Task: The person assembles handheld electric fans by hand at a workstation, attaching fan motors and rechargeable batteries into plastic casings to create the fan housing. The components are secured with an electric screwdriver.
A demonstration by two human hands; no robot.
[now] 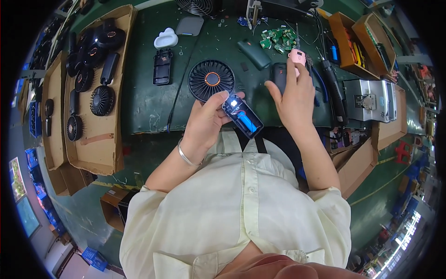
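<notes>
My left hand (206, 114) is closed around the neck of a black handheld fan (200, 74) with a round grille and an orange ring at its centre. Its handle is opened up, showing a blue battery cell (246, 122) and a bright white light near the neck. Over a small pink tool (297, 57) with a thin metal shaft, my right hand (297, 95) spreads with its thumb apart and fingertips at the tool's body. Beside that thumb lies a dark rounded case (278, 74), partly covered. A black handle shell (162, 67) rests on the bench to the left.
Cardboard trays (121, 88) with several black fans stand at the left. Green circuit boards (278, 38) are piled at the back, near a dark green cylindrical piece (254, 54) and a white cloud-shaped object (166, 38). Wooden boxes (346, 44) and a metal fixture (369, 100) stand right.
</notes>
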